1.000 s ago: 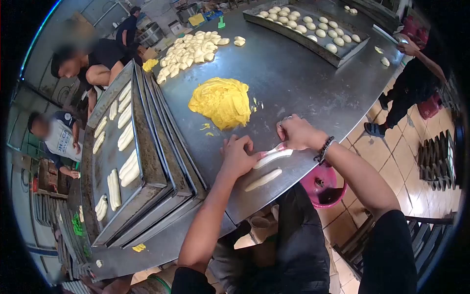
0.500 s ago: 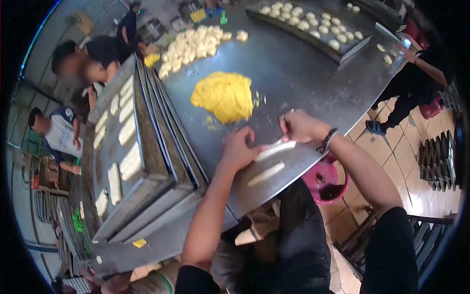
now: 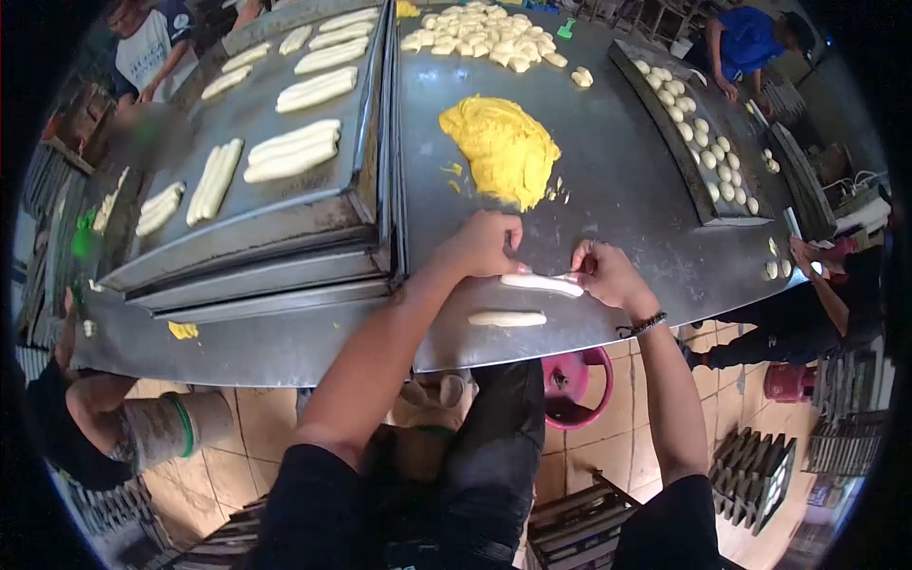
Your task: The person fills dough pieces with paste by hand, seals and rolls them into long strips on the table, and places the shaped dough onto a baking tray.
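My left hand (image 3: 486, 245) and my right hand (image 3: 610, 275) are low over the metal table, fingers pinched at opposite ends of a pale dough strip (image 3: 541, 284). The strip lies almost level from left to right, close to the table's near edge. Just in front of it, nearer to me, rests a second dough strip (image 3: 507, 319), untouched. Beyond my hands sits a mound of yellow filling (image 3: 503, 152), with small crumbs around its base. A dark bracelet circles my right wrist.
Stacked trays (image 3: 351, 204) stand at left, the top one bearing long dough rolls. Cut dough pieces (image 3: 484, 36) are heaped at the back. A tray of dough balls (image 3: 698, 142) is at right. Other people work around the metal table (image 3: 655, 190). A pink basin (image 3: 578, 418) is below its edge.
My view has turned, so the table now appears more level. Both hands stay at the same dough strip, which lies straighter across the view.
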The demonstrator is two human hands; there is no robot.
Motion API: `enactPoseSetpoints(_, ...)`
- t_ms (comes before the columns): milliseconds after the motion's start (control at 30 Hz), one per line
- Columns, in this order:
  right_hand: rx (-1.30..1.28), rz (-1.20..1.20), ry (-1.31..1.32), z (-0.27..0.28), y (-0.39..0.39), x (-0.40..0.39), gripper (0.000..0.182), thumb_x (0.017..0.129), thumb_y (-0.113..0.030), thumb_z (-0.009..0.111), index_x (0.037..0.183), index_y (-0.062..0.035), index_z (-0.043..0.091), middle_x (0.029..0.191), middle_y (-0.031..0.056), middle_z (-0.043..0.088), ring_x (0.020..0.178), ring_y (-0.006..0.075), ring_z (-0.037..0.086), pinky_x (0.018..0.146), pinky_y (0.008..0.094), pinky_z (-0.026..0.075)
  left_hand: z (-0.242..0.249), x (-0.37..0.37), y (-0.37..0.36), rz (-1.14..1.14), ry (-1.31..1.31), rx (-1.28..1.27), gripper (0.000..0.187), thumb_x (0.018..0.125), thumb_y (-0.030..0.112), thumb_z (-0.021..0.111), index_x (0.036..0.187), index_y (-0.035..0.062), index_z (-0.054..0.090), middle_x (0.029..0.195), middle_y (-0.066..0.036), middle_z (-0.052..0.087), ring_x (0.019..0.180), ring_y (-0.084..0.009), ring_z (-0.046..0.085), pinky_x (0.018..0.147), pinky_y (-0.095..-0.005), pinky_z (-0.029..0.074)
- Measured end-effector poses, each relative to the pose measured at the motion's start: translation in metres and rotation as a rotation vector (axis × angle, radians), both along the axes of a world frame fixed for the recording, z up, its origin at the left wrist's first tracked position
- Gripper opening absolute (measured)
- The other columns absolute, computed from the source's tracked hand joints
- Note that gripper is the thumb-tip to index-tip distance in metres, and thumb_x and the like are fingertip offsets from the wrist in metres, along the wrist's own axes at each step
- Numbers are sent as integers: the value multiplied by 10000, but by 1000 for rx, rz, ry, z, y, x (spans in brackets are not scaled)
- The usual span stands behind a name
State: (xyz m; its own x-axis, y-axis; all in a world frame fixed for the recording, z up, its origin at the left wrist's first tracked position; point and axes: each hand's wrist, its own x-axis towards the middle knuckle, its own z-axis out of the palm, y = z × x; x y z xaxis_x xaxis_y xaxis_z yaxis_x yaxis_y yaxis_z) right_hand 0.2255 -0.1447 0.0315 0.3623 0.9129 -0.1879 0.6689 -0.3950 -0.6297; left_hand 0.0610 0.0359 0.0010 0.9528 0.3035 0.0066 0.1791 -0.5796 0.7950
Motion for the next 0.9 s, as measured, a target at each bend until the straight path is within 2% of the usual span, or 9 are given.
enactPoseSetpoints(100, -22, -13, 36, 1, -1, 3, 193, 726, -124, 737, 809, -39, 585, 646, 28, 556, 597, 119, 503, 574, 271, 428, -9, -1, -4, 35, -62, 101, 411, 577, 344, 811, 720, 93, 518, 781, -95, 580, 847, -308, 559, 727, -422, 423)
enactPoseSetpoints(167, -21, -3, 142, 0, -3, 11, 189, 729, -120, 734, 813, -37, 586, 642, 20, 548, 598, 108, 499, 571, 265, 425, -19, -4, -5, 52, -378, 319, 345, 626, 299, 790, 767, 90, 554, 670, -63, 514, 643, -239, 517, 573, -364, 404)
enactPoseSetpoints(200, -25, -3, 259, 0, -3, 11, 185, 733, -116, 730, 817, -36, 587, 639, 11, 541, 599, 98, 495, 568, 259, 421, -18, -5, -3, 62, -382, 326, 345, 626, 299, 790, 767, 90, 554, 670, -63, 514, 643, -239, 517, 573, -364, 404)
enactPoseSetpoints(300, 46, -65, 86, -2, -7, -1, 170, 748, -110, 717, 826, -31, 589, 648, -4, 535, 595, 81, 481, 559, 249, 415, -18, -7, -3, 34, -307, 225, 322, 657, 306, 776, 794, 87, 584, 709, -61, 540, 660, -214, 534, 586, -353, 419)
enactPoseSetpoints(367, 71, -92, 50, -5, -7, -4, 155, 753, -96, 709, 823, -28, 589, 650, -3, 535, 586, 81, 473, 549, 249, 413, -11, -7, -1, 53, -158, -142, 395, 592, 381, 802, 800, 101, 619, 700, -62, 577, 677, -211, 568, 630, -345, 447)
enactPoseSetpoints(500, 146, -126, 123, -14, -11, 1, 146, 753, -83, 705, 804, -23, 583, 637, 11, 535, 570, 90, 474, 539, 255, 412, -11, -6, 1, 41, -176, -28, 390, 623, 336, 810, 853, 81, 626, 722, -43, 573, 656, -150, 548, 595, -290, 436)
enactPoseSetpoints(567, 163, -111, 187, -14, -9, 2, 147, 751, -81, 706, 798, -21, 580, 630, 20, 534, 567, 95, 478, 537, 258, 412, -14, -3, 3, 50, -123, -124, 415, 592, 314, 827, 866, 82, 619, 684, -35, 561, 626, -136, 534, 577, -279, 425)
enactPoseSetpoints(633, 165, -101, -2, -11, -6, -4, 158, 744, -83, 712, 787, -18, 574, 630, 34, 536, 560, 104, 483, 535, 262, 411, -9, -3, 4, 59, -109, -123, 414, 584, 300, 831, 864, 82, 618, 673, -31, 557, 617, -130, 530, 570, -276, 419)
enactPoseSetpoints(900, 329, -193, -71, -24, -8, -12, 160, 732, -91, 716, 750, -24, 572, 623, 60, 534, 553, 138, 494, 536, 280, 415, -15, -3, -4, 117, -167, -76, 349, 575, 225, 826, 815, 86, 613, 616, -20, 526, 560, -116, 506, 533, -275, 397)
